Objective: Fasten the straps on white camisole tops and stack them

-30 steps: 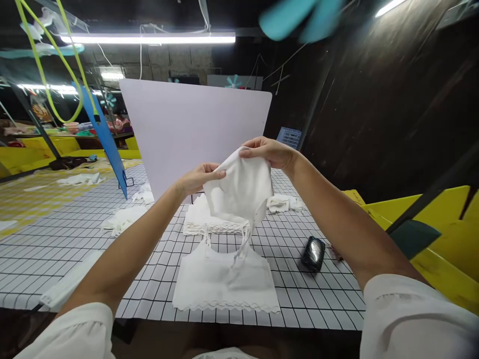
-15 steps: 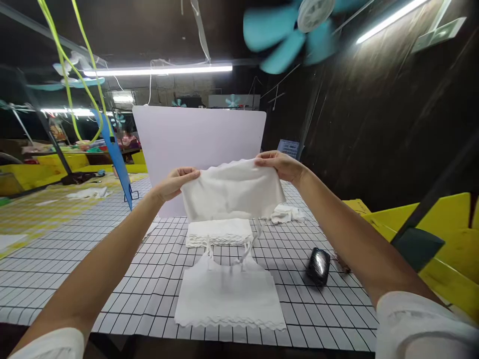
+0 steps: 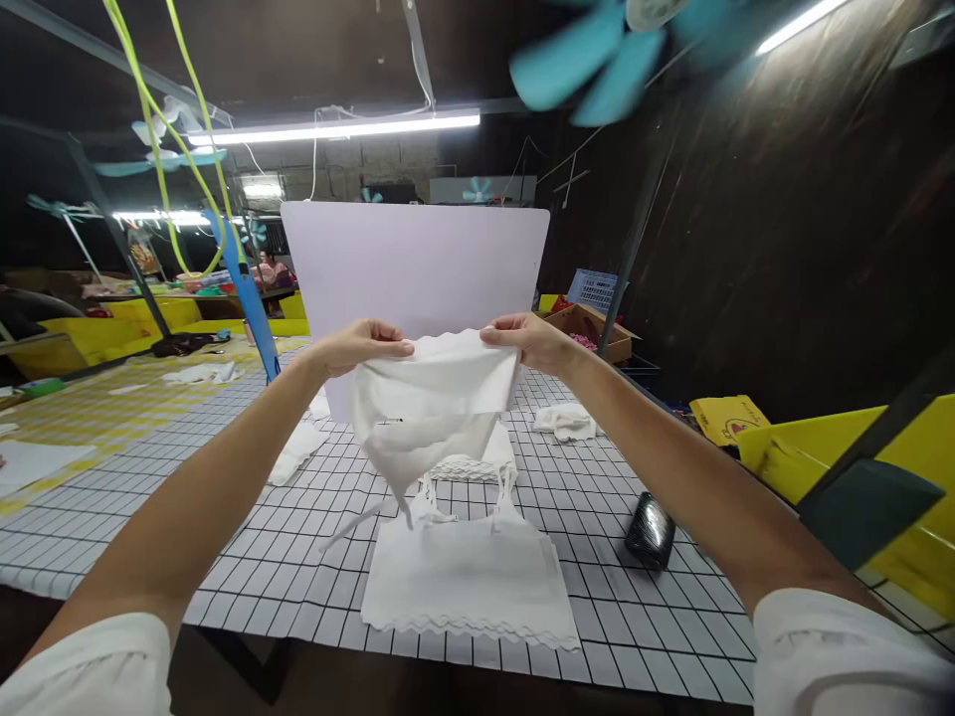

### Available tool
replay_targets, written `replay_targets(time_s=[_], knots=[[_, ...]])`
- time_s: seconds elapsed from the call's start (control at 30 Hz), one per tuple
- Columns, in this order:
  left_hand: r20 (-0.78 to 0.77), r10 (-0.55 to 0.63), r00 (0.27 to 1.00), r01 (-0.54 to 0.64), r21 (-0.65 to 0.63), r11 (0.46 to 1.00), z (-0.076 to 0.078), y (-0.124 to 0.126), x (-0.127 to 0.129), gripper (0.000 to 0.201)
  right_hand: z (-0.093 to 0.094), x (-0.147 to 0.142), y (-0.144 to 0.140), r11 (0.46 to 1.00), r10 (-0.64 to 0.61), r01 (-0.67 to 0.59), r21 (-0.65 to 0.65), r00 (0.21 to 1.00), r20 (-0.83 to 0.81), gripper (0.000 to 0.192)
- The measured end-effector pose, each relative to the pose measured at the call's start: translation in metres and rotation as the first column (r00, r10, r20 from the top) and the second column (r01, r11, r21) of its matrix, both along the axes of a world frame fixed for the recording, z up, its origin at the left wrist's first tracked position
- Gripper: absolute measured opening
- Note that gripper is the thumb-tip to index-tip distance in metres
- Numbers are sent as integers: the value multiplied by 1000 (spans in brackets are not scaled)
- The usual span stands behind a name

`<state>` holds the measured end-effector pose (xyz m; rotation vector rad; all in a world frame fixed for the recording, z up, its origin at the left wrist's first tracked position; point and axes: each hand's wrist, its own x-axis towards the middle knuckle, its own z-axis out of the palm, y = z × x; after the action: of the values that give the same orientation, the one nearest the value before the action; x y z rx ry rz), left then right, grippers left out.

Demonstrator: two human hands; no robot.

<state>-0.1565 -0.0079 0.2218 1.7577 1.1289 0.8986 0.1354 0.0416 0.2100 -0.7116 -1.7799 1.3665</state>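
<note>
A white camisole top (image 3: 440, 383) hangs in the air upside down, its scalloped hem uppermost and its thin straps dangling. My left hand (image 3: 365, 345) pinches the hem at one side, and my right hand (image 3: 531, 338) pinches it at the other. Below, a neat stack of white camisole tops (image 3: 470, 577) lies on the table with straps pointing away from me. Behind that stack sits a folded white pile (image 3: 501, 452), partly hidden by the held top.
The table has a white grid-patterned cloth (image 3: 298, 567). A shiny black object (image 3: 651, 532) lies at right. Crumpled white garments (image 3: 567, 421) lie farther back. A pale upright board (image 3: 418, 264) stands behind. Yellow bins (image 3: 828, 438) line the right side. A fan (image 3: 589, 60) hangs overhead.
My hands have come closer together along the hem, the right one moving left. The held top now sags and swings, its straps flung toward the left. The view has shifted slightly.
</note>
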Motion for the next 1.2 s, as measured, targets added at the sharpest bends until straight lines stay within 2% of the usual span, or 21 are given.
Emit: replay_targets(time_s=[0.13, 0.33, 0.4, 0.5, 0.57, 0.63, 0.7, 0.73, 0.8, 0.9, 1.0, 1.1, 1.2], knots=[[48, 24, 999, -25, 6, 1000, -3, -2, -23, 41, 7, 17, 4, 998, -67, 67, -12, 997, -32, 45], [-47, -40, 998, 38, -45, 998, -9, -5, -46, 36, 5, 32, 12, 987, -156, 159, 14, 978, -138, 45], [-18, -33, 999, 32, -32, 999, -10, -8, -49, 36, 3, 39, 13, 981, -186, 192, 25, 972, -144, 44], [133, -23, 991, 15, 62, 998, -9, -11, -33, 40, 0, 40, 12, 978, -197, 197, 70, 980, -9, 42], [170, -55, 984, 31, 140, 990, -4, -11, -6, 42, -3, 29, 7, 987, -124, 108, 123, 983, 132, 40], [71, -89, 993, 73, 202, 977, 1, -9, 23, 42, -7, 10, 2, 988, 51, -77, 134, 981, 188, 42], [-40, -93, 995, 99, 220, 970, 3, -5, 44, 44, -12, -8, 0, 962, 237, -253, 101, 960, 146, 45], [-72, -95, 993, 108, 209, 972, 3, -3, 48, 44, -14, -13, 0, 952, 284, -294, 85, 952, 114, 44], [-83, -98, 992, 109, 147, 983, -2, -3, 45, 42, -17, -14, 2, 961, 267, -272, 60, 961, 77, 39], [-14, -66, 998, 67, 6, 998, -13, -7, 29, 41, -18, -3, 3, 981, 185, -192, 43, 975, 120, 37], [54, -56, 997, 59, -56, 997, -20, -12, 29, 41, -22, -7, -5, 964, 254, -264, 37, 952, 169, 41], [104, -116, 988, 122, -46, 991, -23, -15, 41, 40, -28, -26, -15, 939, 340, -344, 10, 932, 128, 41], [79, -211, 974, 220, -133, 967, -34, -23, 39, 39, -26, -31, -19, 969, 248, -248, -4, 967, 58, 34]])
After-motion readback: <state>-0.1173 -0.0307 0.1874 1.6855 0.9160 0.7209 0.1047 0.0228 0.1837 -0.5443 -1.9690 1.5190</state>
